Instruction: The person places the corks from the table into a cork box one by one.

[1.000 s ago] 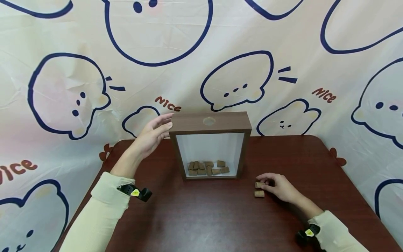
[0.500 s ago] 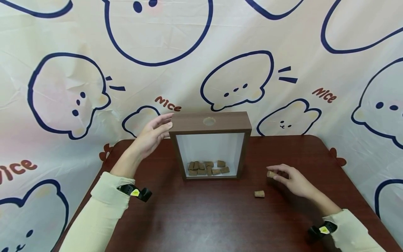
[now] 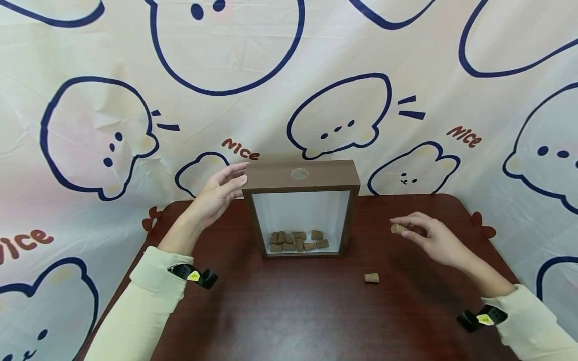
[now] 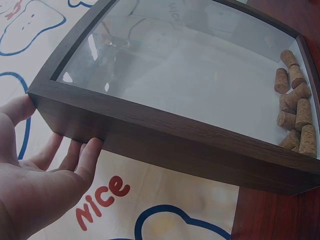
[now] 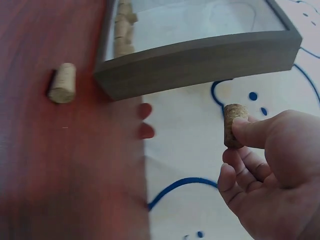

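Observation:
A brown shadow box [image 3: 331, 175] with a clear front and a round hole [image 3: 299, 174] in its top stands upright on the table. Several corks [image 3: 289, 240] lie along its floor. My left hand [image 3: 215, 198] touches the box's upper left corner; in the left wrist view, extended fingertips [image 4: 90, 152] rest against its side. Raised above the table to the right of the box, my right hand [image 3: 440, 243] pinches one cork [image 5: 232, 125] between thumb and fingers. Another cork [image 3: 372, 278] lies alone on the tabletop, right of the box's front corner.
The dark red-brown table [image 3: 289, 311] has rounded far corners. Behind it and at both sides hangs a pale cloth [image 3: 262, 120] with blue cartoon outlines. The box stands near the table's far edge.
My right hand has picked up one of the two corks from the table and carried it up and to the right. My left hand and the box have stayed in place.

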Tool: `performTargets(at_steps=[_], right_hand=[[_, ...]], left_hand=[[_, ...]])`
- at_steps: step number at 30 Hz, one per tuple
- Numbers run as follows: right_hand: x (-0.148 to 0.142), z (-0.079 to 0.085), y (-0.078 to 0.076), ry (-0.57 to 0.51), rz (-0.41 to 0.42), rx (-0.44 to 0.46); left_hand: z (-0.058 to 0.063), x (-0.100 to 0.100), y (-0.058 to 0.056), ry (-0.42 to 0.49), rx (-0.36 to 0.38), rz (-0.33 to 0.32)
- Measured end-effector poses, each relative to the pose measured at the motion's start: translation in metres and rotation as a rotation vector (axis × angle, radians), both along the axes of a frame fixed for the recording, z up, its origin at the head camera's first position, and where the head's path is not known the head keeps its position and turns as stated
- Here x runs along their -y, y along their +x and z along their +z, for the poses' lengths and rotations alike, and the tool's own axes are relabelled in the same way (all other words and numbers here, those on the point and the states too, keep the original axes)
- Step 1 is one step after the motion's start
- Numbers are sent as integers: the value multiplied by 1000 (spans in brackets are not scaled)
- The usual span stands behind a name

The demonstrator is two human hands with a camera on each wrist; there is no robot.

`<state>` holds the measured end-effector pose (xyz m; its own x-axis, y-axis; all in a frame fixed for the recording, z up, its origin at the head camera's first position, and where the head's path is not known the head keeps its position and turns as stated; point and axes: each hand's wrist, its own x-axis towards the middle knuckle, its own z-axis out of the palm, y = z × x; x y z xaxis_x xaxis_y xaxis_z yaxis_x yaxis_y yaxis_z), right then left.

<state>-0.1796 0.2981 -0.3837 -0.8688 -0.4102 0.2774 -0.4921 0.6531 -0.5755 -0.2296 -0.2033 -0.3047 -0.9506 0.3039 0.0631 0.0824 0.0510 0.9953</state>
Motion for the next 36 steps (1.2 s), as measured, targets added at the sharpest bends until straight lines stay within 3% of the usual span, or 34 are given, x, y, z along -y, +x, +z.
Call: performTargets(at_steps=[8,16,20,27,36], right_hand=[[12,50,-6,2,-8,-57],[29,95,-16,-105,9,-119],[41,113,-22,-146,-23,-119],[63,133,-26,-188,-86,-39],[95,142,-35,-238,-26,-27]], left_hand=[[0,0,0,-2,4,1],[0,0,0,-4,0,-3],[0,0,-1,-1,1,0],[0,-1,-1,-2,9,1],[1,0,-1,2,12,1]])
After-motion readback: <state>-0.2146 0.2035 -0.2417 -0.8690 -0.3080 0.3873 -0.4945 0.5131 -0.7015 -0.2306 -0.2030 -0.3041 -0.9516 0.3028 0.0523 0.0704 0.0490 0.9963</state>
